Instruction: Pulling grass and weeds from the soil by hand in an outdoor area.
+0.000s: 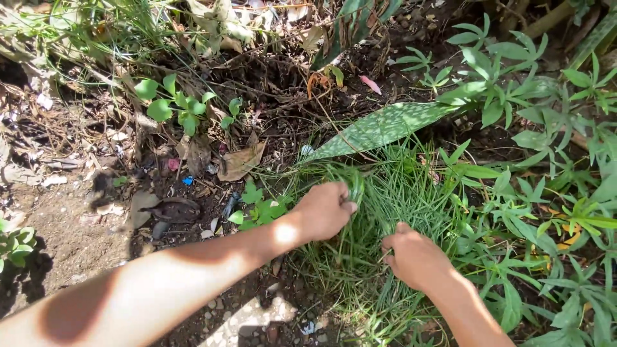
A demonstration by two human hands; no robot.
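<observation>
A dense tuft of thin green grass point(392, 199) grows in dark soil at the middle of the view. My left hand point(324, 209) is closed around a bunch of blades at the tuft's upper left side. My right hand point(414, 257) is curled into the grass lower down on the right, fingers closed among the blades. Both forearms reach in from the bottom edge.
A broad speckled leaf point(382, 128) lies just above the tuft. Leafy green plants point(540, 160) crowd the right side. Small round-leaved seedlings point(177, 106) and dry brown leaves point(239, 162) sit on the bare soil point(71, 225) to the left. Pale stones point(250, 318) lie near the bottom.
</observation>
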